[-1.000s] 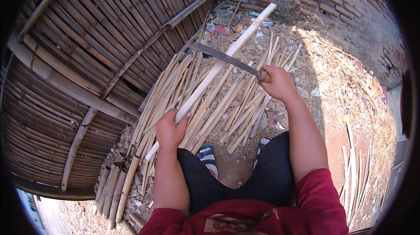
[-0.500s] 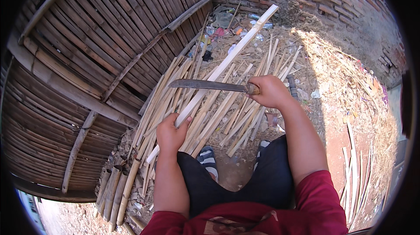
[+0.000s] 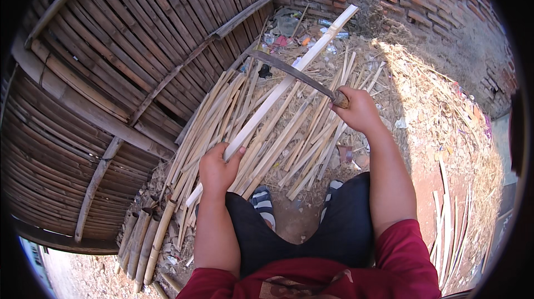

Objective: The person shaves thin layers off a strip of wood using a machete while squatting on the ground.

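Note:
A long pale bamboo strip (image 3: 271,100) slants from lower left to upper right in front of me. My left hand (image 3: 218,168) is closed round its lower part, with a short end sticking out below the fist. In my right hand (image 3: 356,111) is the wooden handle of a machete (image 3: 297,73), gripped in a fist. The dark, slightly curved blade points up and left and lies across the strip, partway along its upper half. Whether its edge touches or cuts into the strip, I cannot tell.
Many split bamboo strips (image 3: 267,154) lie on the ground beneath my hands. On the left stands a bamboo slat wall (image 3: 128,37), with several bamboo poles (image 3: 146,249) at its foot. A brick wall (image 3: 434,4) closes the far side. More strips (image 3: 448,226) lie at right.
My right hand has moved the machete farther up along the bamboo strip, away from my left hand. The blade's tip now angles upward. The left hand stays in place.

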`<state>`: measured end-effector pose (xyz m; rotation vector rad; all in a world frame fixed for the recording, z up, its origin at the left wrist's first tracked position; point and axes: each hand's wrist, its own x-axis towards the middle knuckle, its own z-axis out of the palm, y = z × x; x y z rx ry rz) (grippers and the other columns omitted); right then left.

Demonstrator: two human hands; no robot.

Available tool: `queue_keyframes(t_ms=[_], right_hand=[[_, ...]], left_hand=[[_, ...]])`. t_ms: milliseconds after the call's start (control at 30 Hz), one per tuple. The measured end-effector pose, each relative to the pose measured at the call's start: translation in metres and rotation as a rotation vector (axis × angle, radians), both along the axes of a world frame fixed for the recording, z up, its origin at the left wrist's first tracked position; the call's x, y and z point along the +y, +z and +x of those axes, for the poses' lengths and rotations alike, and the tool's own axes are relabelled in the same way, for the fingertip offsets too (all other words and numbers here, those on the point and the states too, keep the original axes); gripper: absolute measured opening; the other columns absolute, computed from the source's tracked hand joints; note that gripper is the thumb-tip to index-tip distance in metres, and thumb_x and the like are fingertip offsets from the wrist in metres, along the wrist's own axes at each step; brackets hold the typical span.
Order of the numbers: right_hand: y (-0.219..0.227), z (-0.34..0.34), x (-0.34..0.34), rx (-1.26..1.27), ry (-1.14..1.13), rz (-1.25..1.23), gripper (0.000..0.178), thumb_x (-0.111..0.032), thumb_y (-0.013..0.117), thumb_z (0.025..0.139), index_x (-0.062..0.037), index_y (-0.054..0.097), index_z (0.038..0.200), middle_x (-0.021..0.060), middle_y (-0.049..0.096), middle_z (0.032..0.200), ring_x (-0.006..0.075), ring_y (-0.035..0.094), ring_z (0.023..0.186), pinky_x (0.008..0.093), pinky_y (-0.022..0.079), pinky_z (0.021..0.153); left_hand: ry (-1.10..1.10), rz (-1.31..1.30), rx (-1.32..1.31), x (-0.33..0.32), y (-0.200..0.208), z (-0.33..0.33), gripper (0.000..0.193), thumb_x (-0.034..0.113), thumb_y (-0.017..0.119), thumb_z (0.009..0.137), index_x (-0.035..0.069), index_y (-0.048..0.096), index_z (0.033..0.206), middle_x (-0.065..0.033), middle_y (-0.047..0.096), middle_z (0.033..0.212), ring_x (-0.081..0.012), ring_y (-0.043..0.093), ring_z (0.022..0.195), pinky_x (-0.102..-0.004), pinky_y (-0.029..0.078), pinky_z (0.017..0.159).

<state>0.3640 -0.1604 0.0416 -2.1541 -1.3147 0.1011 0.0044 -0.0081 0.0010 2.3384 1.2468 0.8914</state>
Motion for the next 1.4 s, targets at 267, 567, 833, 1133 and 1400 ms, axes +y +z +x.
queue_keyframes(t_ms=[267, 567, 833, 1133, 1400], right_hand=[[-0.003, -0.026, 0.011, -0.090, 0.264, -0.074, 0.031, -0.032, 0.086, 0.085, -0.0101, 0.075, 0.105, 0.0203, 0.074, 0.091, 0.0438, 0.072, 0.090, 0.0521, 0.055, 0.078], [-0.016, 0.010, 0.001, 0.016, -0.143, 0.144, 0.033, -0.033, 0.085, 0.088, -0.0070, 0.075, 0.106, 0.0187, 0.075, 0.089, 0.0410, 0.073, 0.086, 0.0479, 0.055, 0.077], [-0.005, -0.021, 0.010, -0.061, 0.186, -0.062, 0.035, -0.030, 0.085, 0.086, -0.0096, 0.076, 0.112, 0.0195, 0.076, 0.097, 0.0437, 0.072, 0.096, 0.0525, 0.057, 0.084], [-0.001, -0.006, 0.003, -0.018, -0.142, 0.016, 0.038, -0.033, 0.085, 0.086, -0.0100, 0.077, 0.115, 0.0215, 0.077, 0.097, 0.0442, 0.073, 0.097, 0.0521, 0.058, 0.083], [-0.010, 0.011, -0.002, 0.059, -0.157, 0.101, 0.038, -0.034, 0.085, 0.087, -0.0070, 0.076, 0.112, 0.0220, 0.076, 0.093, 0.0446, 0.073, 0.092, 0.0509, 0.057, 0.080]], left_hand=[[0.030, -0.055, 0.014, -0.002, 0.006, 0.000, 0.036, 0.035, 0.089, 0.087, 0.003, 0.080, 0.100, -0.0152, 0.072, 0.073, -0.0260, 0.070, 0.065, -0.0381, 0.053, 0.065], [0.037, -0.060, 0.012, -0.001, 0.005, 0.001, 0.036, 0.034, 0.089, 0.087, 0.002, 0.079, 0.101, -0.0152, 0.071, 0.073, -0.0251, 0.068, 0.065, -0.0381, 0.053, 0.065], [0.037, -0.080, -0.011, -0.001, 0.004, 0.001, 0.039, 0.034, 0.089, 0.088, 0.000, 0.078, 0.103, -0.0151, 0.070, 0.071, -0.0242, 0.066, 0.063, -0.0378, 0.051, 0.063], [0.038, -0.048, -0.003, -0.002, 0.008, 0.000, 0.037, 0.035, 0.089, 0.087, 0.002, 0.079, 0.101, -0.0151, 0.070, 0.071, -0.0253, 0.067, 0.063, -0.0387, 0.052, 0.064], [0.021, -0.057, -0.001, -0.004, 0.004, 0.004, 0.037, 0.035, 0.089, 0.087, 0.002, 0.079, 0.102, -0.0153, 0.071, 0.072, -0.0254, 0.067, 0.063, -0.0385, 0.052, 0.064]])
